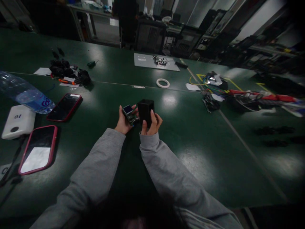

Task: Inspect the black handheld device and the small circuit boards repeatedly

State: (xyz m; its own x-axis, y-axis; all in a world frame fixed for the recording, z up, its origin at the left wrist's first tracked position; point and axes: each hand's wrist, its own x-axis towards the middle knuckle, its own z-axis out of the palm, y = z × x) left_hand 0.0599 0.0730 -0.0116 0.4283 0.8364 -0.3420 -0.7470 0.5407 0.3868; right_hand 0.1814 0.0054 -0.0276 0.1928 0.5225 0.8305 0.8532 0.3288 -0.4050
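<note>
A small green circuit board [130, 118] with a dark square screen lies in my left hand [123, 123], whose fingers curl around its edges. Just to the right, my right hand [153, 125] grips a black box [145, 111] from the right and from below, thumb on the near face. Box and board are side by side above the green table [171, 140], very close together; whether they touch is hard to tell. Grey sleeves cover both forearms.
At left are two red-edged phones [64, 107], a plastic bottle [33, 95], a white device [19, 121] and black parts [62, 69]. Ahead lie a white ring [163, 83], a screwdriver [91, 64] and a grey board [147, 63]. Wires and tools [214, 82] lie at right.
</note>
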